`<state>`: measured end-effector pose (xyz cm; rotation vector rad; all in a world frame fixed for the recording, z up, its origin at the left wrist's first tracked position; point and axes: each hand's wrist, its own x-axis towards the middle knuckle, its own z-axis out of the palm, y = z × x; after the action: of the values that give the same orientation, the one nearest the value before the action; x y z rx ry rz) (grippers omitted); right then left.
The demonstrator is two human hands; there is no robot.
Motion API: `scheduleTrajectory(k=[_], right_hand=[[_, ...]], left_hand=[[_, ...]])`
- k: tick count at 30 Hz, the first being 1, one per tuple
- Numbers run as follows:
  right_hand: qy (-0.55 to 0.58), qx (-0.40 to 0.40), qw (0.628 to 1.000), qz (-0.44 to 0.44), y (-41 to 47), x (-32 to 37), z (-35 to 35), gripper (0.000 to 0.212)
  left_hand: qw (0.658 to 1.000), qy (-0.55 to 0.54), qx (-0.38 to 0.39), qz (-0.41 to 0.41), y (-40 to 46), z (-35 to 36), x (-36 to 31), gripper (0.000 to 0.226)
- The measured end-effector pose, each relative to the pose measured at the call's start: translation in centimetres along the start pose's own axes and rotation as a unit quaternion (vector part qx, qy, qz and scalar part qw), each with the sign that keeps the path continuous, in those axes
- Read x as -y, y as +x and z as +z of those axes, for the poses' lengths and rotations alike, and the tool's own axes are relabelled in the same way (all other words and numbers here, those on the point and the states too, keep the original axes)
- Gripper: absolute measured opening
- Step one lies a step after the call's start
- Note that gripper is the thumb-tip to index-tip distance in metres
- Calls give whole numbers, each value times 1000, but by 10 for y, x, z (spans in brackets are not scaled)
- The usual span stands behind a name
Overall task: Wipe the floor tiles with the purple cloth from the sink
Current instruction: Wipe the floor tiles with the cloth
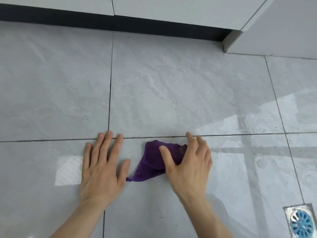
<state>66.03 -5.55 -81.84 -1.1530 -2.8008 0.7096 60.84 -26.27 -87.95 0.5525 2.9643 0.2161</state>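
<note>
The left hand [101, 166] lies flat, fingers spread, bracing on the floor tiles [171, 93], while the right hand [187, 166] presses its spread fingers on the crumpled purple cloth [152, 162] to wipe.

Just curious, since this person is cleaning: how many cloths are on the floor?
1. A crumpled purple cloth lies on the grey marbled floor tiles, under the right hand, beside the flat left hand. No others show.

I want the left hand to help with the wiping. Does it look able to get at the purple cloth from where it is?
Probably yes. The left hand lies flat on the floor tiles just beside the purple cloth, its thumb close to the cloth's trailing corner, with only bare tile between. The right hand covers the cloth's far side.
</note>
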Motion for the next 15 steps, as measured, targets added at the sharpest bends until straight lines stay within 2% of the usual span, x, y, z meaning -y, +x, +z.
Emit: scheduleTrajectory(k=[2, 5, 10, 15], right_hand=[[-3, 25, 998, 50, -20, 9, 18, 103], [-13, 32, 999, 32, -34, 25, 41, 107], [-23, 5, 997, -77, -37, 9, 56, 105], [-6, 51, 959, -279, 4, -21, 48, 75]], left_hand=[[1000, 3, -1, -1, -1, -1, 2, 72], [1000, -3, -2, -5, -4, -2, 1, 72], [1000, -6, -10, -4, -7, -4, -1, 72], [1000, -11, -10, -7, -9, -5, -2, 73]])
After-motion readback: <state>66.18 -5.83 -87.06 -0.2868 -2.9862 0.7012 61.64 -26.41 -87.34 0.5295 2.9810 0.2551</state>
